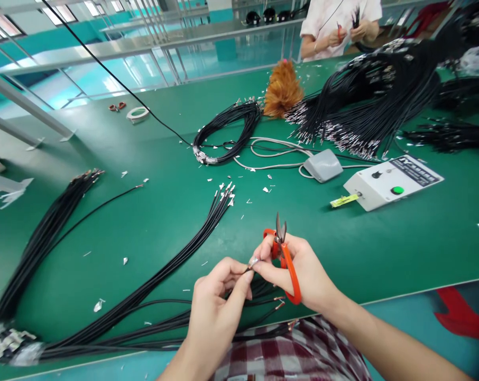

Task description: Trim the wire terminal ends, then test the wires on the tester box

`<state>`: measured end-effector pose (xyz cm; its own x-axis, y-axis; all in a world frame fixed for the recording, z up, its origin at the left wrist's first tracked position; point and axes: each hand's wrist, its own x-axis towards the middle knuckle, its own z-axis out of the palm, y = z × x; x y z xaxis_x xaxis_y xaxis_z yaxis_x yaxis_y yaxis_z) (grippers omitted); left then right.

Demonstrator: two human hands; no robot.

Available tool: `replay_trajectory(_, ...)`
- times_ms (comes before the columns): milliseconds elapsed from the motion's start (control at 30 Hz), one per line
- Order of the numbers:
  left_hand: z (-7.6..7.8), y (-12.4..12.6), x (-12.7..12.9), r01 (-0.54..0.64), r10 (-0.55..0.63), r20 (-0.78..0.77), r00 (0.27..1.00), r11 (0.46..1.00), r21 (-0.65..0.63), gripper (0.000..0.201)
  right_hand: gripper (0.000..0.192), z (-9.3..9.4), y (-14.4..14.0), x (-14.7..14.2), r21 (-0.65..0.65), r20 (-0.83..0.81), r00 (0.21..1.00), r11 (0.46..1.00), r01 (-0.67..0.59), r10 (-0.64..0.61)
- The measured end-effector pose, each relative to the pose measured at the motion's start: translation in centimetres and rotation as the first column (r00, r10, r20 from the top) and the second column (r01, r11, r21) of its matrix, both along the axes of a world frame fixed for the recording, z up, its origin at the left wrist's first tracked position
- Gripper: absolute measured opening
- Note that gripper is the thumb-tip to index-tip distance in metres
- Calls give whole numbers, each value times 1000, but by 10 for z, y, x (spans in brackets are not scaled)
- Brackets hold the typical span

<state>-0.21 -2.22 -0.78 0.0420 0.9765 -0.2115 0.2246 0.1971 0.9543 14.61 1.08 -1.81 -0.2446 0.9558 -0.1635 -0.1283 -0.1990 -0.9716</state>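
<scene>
My left hand (221,301) pinches the end of a black cable (247,270) between thumb and fingers, low in the middle of the view. Red-handled scissors (291,272) hang in my right hand (306,270), their blades pointing up and away. The thumb and index finger of that hand also pinch a bit of silvery foil (253,261) at the cable's tip. Beneath my hands run more black cables with bare copper ends (278,303). Left of them, a bunch of black cables (176,251) curves over the green table (239,233) with its stripped ends pointing away.
A cable bundle (45,233) lies at the left. Further back are a coiled cable (227,132), a brown duster (283,90), a grey pedal (322,165), a white box with a green button (394,182) and a large cable heap (366,100). A co-worker (338,32) stands opposite. Foil scraps litter the table.
</scene>
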Motion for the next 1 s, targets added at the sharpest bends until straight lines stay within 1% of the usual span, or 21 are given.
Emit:
replay_trajectory(100, -2, 2, -2, 31, -27, 74, 997, 998, -62, 17, 20, 2, 2, 2, -25, -1, 1000, 999, -24, 23)
replay_trajectory(200, -4, 1, -3, 44, -39, 73, 997, 997, -69, 18, 20, 2, 1, 3, 10, 39, 999, 1000, -13, 12)
replay_trajectory(267, -4, -1, -1, 35, -35, -17, 999, 999, -4, 15, 17, 2, -3, 5, 71, 112, 994, 997, -3, -5)
replay_trajectory(333, -3, -4, 1, 25, -7, -140, 990, 992, 124, 10, 14, 1, -6, 6, 141, 223, 974, 990, 0, -32)
replay_trajectory(367, -3, -4, 1, 24, 8, -179, 984, 985, 173, 10, 14, 1, -6, 6, 172, 274, 961, 985, -2, -45)
replay_trajectory(400, -2, -4, 1, 17, 17, -183, 983, 983, 184, 10, 14, 0, -6, 6, 190, 304, 951, 982, -4, -55)
replay_trajectory(433, -2, -3, 1, 14, 6, -141, 990, 990, 140, 11, 14, 0, -5, 6, 192, 302, 951, 981, -1, -58)
replay_trajectory(467, -2, -1, -1, 18, -15, -52, 999, 999, 44, 14, 14, 0, -2, 5, 175, 271, 961, 985, 6, -54)
replay_trajectory(500, -1, 2, -3, 41, -36, 68, 997, 996, -80, 17, 16, 0, 1, 5, 139, 219, 974, 990, 17, -48)
replay_trajectory(533, -1, 5, -6, 87, -45, 199, 979, 975, -206, 20, 18, 0, 4, 5, 90, 156, 987, 995, 30, -43)
replay_trajectory(567, 0, 8, -8, 143, -40, 322, 946, 942, -305, 22, 21, 0, 8, 5, 40, 94, 995, 998, 39, -43)
replay_trajectory(600, 0, 10, -11, 194, -26, 418, 908, 910, -366, 23, 24, -1, 11, 5, 0, 43, 998, 999, 49, -49)
replay_trajectory(633, 1, 13, -13, 229, -9, 482, 876, 888, -399, 24, 27, -2, 14, 6, -24, 8, 998, 998, 60, -60)
replay_trajectory(700, 1, 15, -15, 247, 21, 538, 843, 872, -421, 23, 28, -6, 18, 7, -19, -3, 996, 996, 91, -91)
replay_trajectory(767, 1, 16, -16, 238, 42, 556, 830, 874, -423, 22, 23, -10, 20, 10, 32, 57, 992, 993, 112, -114)
replay_trajectory(833, 0, 15, -15, 227, 55, 557, 829, 877, -424, 21, 18, -13, 20, 12, 82, 138, 983, 991, 108, -118)
replay_trajectory(933, 0, 13, -13, 192, 58, 529, 847, 894, -405, 22, 13, -13, 16, 14, 111, 204, 977, 993, 39, -61)
replay_trajectory(1000, 0, 12, -11, 157, 54, 492, 869, 913, -376, 22, 14, -10, 12, 12, 87, 178, 984, 996, -13, -3)
